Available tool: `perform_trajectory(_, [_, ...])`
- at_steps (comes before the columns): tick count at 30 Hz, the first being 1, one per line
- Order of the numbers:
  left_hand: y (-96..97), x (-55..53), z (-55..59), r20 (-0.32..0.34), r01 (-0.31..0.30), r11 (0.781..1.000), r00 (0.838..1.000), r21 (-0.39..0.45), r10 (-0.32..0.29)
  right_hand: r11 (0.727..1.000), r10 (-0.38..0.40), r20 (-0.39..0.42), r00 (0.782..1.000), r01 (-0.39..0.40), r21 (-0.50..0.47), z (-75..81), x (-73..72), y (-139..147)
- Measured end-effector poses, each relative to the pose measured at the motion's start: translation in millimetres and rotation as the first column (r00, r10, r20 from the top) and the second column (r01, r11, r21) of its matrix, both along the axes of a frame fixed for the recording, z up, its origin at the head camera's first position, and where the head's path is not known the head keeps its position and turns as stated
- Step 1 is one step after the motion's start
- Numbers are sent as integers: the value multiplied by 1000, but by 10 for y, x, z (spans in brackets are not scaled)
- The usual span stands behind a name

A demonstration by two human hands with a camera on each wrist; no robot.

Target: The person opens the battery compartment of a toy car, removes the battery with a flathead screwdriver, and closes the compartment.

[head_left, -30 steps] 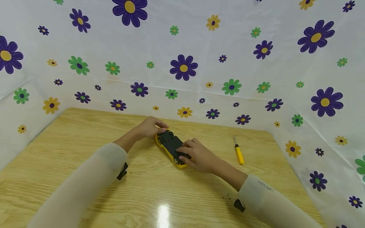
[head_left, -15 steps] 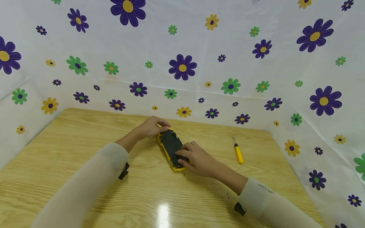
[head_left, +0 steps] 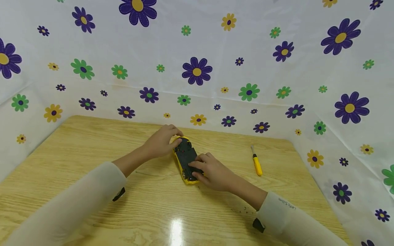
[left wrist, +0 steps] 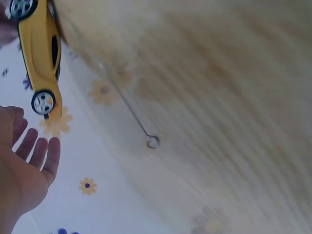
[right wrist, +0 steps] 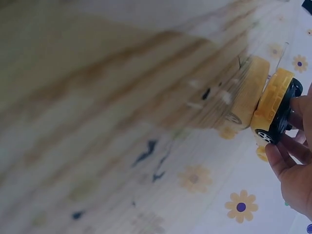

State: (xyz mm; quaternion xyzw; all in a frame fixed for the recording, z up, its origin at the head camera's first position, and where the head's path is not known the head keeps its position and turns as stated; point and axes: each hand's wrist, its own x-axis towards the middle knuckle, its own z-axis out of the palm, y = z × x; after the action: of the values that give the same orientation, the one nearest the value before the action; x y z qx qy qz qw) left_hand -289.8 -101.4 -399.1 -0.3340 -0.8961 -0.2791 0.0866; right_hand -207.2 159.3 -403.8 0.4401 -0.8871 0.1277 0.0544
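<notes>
Yellow toy car (head_left: 186,157) lies belly-up on the table (head_left: 138,208), probably to bare its underside — right hand (head_left: 216,173) grips its near end, seemingly to steady it; left hand (head_left: 160,141), fingers loosely extended, is at the far end.

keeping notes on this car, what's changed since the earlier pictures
The upturned yellow car has turned, its far end swinging right, its near end slightly left. The left sleeve drew left; the left hand appears to have loosened its hold. A thin line now shows left of the car. The right hand still holds the near end; the yellow-handled tool stayed.
</notes>
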Motion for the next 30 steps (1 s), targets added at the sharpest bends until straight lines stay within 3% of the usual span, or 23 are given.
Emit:
perform_trajectory(6, [-53,121,-36,-123,97,987,986,-130,-113,1000,-7,10,1000,7,15,22,5,-8])
perform_trajectory(11, [-128,162,-64,-177,189,949,955,-252,-237,1000,-15,23,1000,14,27,23,7,-8])
perform_trajectory(17, [-183,190,-45,-154,283,901,925,-329,-347,1000,-14,29,999,13,25,24,7,-8])
perform_trajectory(30, [-145,165,-21,-95,356,881,911,-312,-402,999,0,26,1000,-1,49,57,85,-15])
